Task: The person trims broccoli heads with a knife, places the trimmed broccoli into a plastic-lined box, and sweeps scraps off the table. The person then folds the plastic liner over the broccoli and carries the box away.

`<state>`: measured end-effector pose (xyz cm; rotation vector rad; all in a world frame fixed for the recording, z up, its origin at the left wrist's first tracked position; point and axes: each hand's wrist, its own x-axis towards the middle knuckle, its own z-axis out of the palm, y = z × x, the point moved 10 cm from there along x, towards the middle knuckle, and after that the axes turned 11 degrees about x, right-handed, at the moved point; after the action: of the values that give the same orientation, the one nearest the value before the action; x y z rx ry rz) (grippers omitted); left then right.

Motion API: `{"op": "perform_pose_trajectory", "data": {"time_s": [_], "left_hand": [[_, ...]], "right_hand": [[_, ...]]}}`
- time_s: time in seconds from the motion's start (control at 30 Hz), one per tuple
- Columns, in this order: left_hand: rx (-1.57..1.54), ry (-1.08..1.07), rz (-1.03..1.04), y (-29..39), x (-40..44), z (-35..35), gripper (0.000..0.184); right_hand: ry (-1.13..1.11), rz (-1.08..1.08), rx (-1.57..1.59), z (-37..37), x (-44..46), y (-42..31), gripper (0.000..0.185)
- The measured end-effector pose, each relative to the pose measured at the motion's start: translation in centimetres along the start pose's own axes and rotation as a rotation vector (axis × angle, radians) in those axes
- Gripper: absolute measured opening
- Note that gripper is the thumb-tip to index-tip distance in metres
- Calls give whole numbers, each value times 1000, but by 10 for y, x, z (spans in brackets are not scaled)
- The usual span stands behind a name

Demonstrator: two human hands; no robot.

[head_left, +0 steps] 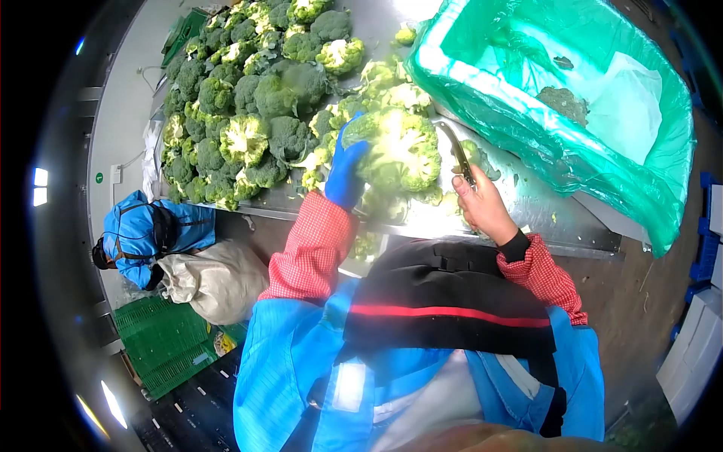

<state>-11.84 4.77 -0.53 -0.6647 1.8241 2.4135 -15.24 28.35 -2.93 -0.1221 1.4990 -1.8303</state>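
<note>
Left hand (347, 172) (blue glove): forearm runs up and away from the body, wrist fairly straight, fingers reaching forward with the thumb split off toward the right. It's part-open, cupped round the left side of a big broccoli head (407, 151) and has hold of it (far fingertips hidden behind the head). Right hand (482, 202), bare: forearm angled up and inward, fingers curled closed round the handle of a curved-blade knife (455, 151), thumb along the handle.

Broccoli head sits immediately right of the gloved hand, left of the blade, above the metal table (538, 203); roundish, no clear long axis, pale florets toward the camera and right (a bit blurred, can't tell where the stalk points). Knife extends forward of the right fist, long axis diagonal, tip up and slightly left, away from the wearer; whether blade meets broccoli, can't tell.

Broccoli pile (218, 94) left of and beyond the glove; green-lined crate (482, 94) beyond the knife, to the right.
</note>
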Motion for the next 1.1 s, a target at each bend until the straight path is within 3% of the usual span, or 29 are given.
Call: {"op": "perform_pose_trajectory", "data": {"time_s": [0.07,0.17,0.2,0.23,0.27,0.33,0.4,0.43,0.47,0.57,0.6,0.7,0.8,1.1], "left_hand": [[28,43,113,25,-22,22,68],[-38,-12,194,57,-49,55,73],[272,-61,306,69,-51,51,67],[-35,-171,222,66,-49,51,64],[-339,-254,114,64,-48,51,62],[38,-254,-137,56,-52,53,73],[410,-273,-244,23,-35,23,72],[435,-240,-268,21,-36,17,74],[422,-188,-234,17,-32,11,77],[304,-110,-110,6,-25,15,81],[255,-98,-63,7,-23,16,81],[203,61,-18,-4,-21,-5,80],[171,76,27,-4,-21,-3,79],[215,129,128,6,-33,22,76]], "right_hand": [[36,78,166,12,0,-8,57],[-30,-45,138,23,5,-35,68],[-36,-67,183,21,3,-47,66],[-70,-75,125,21,2,-61,60],[-105,-242,-8,20,9,-70,59],[-96,-490,-351,25,15,-88,61],[-213,-441,-419,37,21,-96,64],[-269,-412,-450,44,21,-97,66],[-200,-526,-577,43,19,-103,55],[67,-467,-509,26,12,-103,39],[172,-546,-644,23,-1,-110,25],[118,-565,-909,25,-25,-87,20],[112,-543,-1057,32,-38,-76,15],[145,-386,-1143,28,-25,-51,14]]}}
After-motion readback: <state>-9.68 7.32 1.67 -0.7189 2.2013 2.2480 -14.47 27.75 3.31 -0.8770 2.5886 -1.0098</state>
